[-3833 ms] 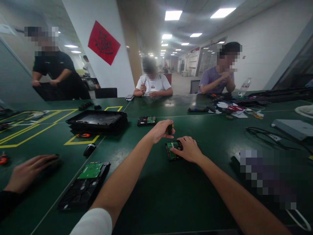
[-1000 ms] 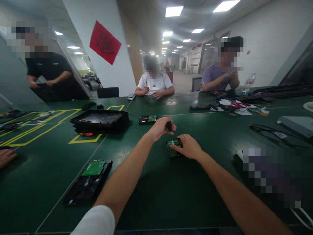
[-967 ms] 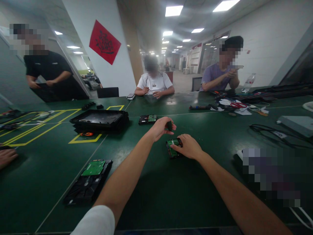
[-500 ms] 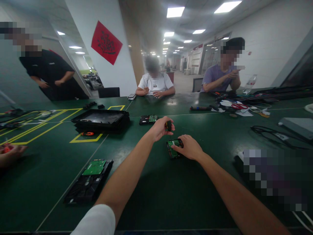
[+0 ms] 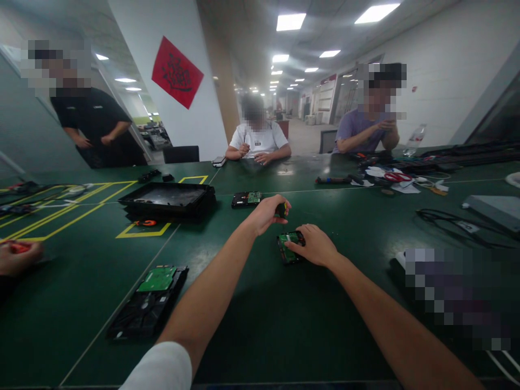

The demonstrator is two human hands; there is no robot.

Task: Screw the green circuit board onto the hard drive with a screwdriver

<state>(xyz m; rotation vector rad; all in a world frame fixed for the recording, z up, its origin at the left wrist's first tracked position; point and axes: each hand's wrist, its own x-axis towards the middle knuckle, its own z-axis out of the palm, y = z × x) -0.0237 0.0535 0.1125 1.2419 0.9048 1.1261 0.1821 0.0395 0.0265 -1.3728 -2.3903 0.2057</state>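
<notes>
A hard drive (image 5: 289, 250) lies on the green table with its green circuit board facing up. My right hand (image 5: 319, 244) is closed on its right side, the thumb resting across the board and the fingers along the far edge. Just above and beyond the drive, my left hand (image 5: 271, 213) grips what looks like a screwdriver by its short black and yellow handle (image 5: 281, 210). Its shaft and tip cannot be made out. Another hard drive (image 5: 240, 200) sits farther back, and one in a black caddy (image 5: 148, 303) lies left of my left forearm.
Stacked black trays (image 5: 168, 197) stand at the left, with an orange-handled tool (image 5: 145, 222) before them. Black cables (image 5: 447, 216) and a grey box (image 5: 495, 210) are at the right. Another person's hand (image 5: 20, 257) holds something red at the left edge. Co-workers are across the table.
My hands stay nearly in place, with the left one turned very slightly around the handle. The person in black at the left has straightened up, and the hand at the left edge has shifted slightly.
</notes>
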